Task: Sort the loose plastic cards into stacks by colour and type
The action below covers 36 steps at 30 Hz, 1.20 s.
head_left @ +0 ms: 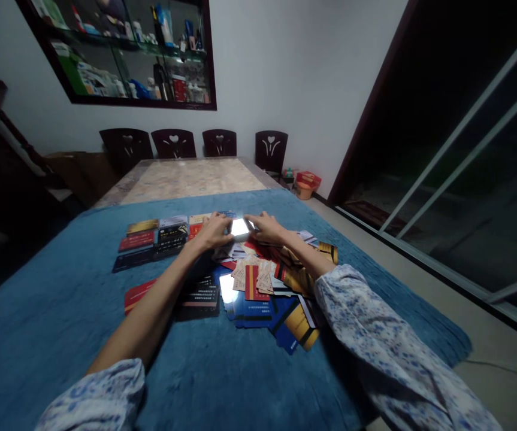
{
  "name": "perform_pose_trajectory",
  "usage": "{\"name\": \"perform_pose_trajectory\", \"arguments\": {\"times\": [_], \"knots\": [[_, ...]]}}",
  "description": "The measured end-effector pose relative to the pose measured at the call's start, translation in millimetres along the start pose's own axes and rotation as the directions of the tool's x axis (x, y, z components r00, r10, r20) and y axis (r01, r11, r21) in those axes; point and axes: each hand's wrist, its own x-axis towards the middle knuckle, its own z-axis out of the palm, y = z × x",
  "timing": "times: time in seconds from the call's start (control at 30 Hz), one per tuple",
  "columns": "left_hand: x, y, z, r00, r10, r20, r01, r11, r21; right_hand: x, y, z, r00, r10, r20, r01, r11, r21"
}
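My left hand and my right hand pinch the two ends of a flat card, whose face is washed out by white glare. It is above the far side of a loose heap of cards. In this heap are blue cards, gold cards, a red card with a yellow stripe and beige paper slips. Left of my left hand, cards lie in rows, among them a red card, a gold card and black cards. Black striped cards lie partly behind my left forearm.
A blue cloth covers the near part of the table, with the marble-patterned top beyond it. Several dark chairs stand behind. A glass-shelved wall cabinet hangs at back left. Sliding glass doors are on the right.
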Motion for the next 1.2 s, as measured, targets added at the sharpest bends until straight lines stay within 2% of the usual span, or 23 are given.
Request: {"name": "perform_pose_trajectory", "arguments": {"times": [0.17,0.43,0.83,1.2], "knots": [[-1.6,-3.6,1.7,0.999,-0.042,0.020,0.041,0.998,0.057,8.9,-5.6,7.9,0.999,0.035,0.016,-0.035,0.999,0.030],[-3.0,3.7,2.1,0.996,-0.056,0.066,0.053,0.997,0.056,8.3,-1.6,19.4,0.999,0.033,-0.023,-0.031,0.998,0.057],[-5.0,5.8,-2.2,0.985,-0.083,0.150,0.065,0.990,0.121,13.2,-11.3,8.1,0.996,0.026,0.086,-0.028,0.999,0.019],[-6.1,11.4,-2.4,0.963,-0.151,0.224,0.114,0.979,0.172,15.7,-17.0,4.3,0.987,0.091,0.135,-0.083,0.995,-0.063]]}}
